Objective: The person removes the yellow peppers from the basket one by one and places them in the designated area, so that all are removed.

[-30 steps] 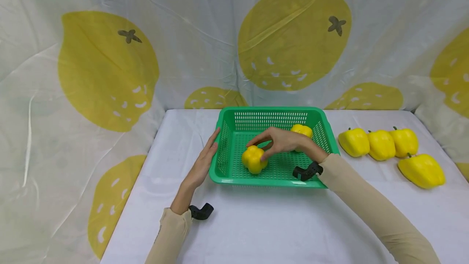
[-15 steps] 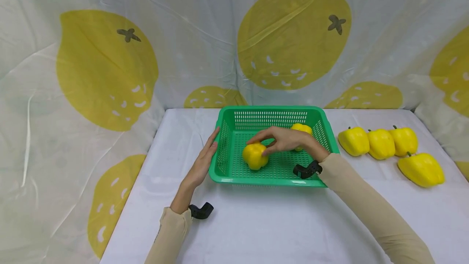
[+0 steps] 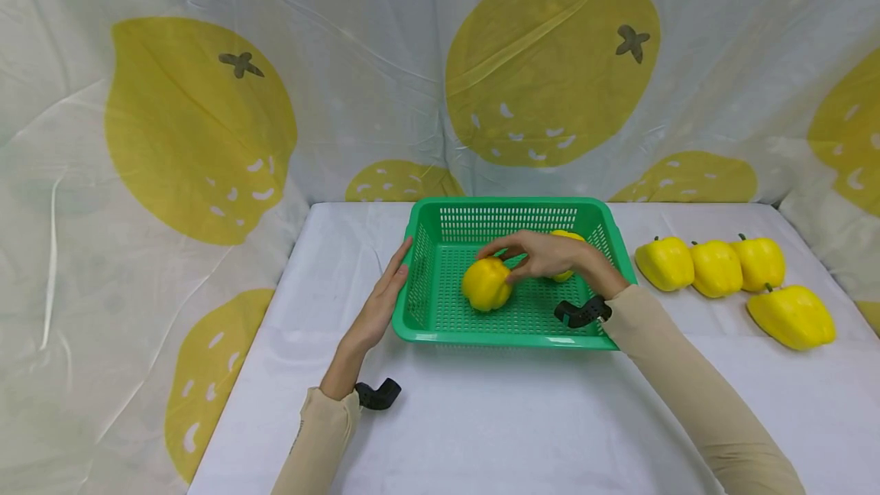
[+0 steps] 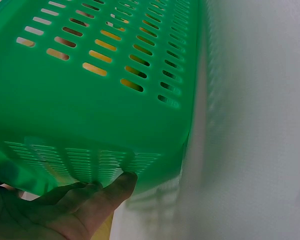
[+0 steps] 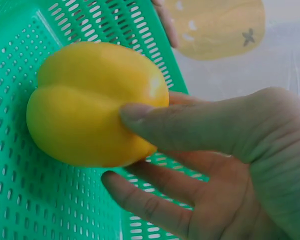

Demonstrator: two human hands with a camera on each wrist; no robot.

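A green perforated plastic basket (image 3: 509, 342) stands on the white-covered table. Inside it my right hand (image 3: 539, 253) pinches a yellow bell pepper (image 3: 486, 286) between thumb and fingers. The right wrist view shows the thumb pressed on the near side of this pepper (image 5: 90, 107), the other fingers behind and below it. Partly behind that hand, a second yellow bell pepper (image 3: 565, 235) lies in the basket's right part. My left hand (image 3: 376, 308) rests with straight fingers along the basket's left wall; in the left wrist view its fingertips (image 4: 124, 181) touch the slotted side.
Several yellow bell peppers (image 3: 716, 269) sit on the table right of the basket, one of them (image 3: 792, 317) lying nearer the front. A pale curtain (image 3: 385, 59) printed with large lemons hangs behind and at the left of the table.
My right hand has lifted the pinched pepper slightly, turning it and shifting it a little to the right and away from me. The left hand stays at the basket's wall.
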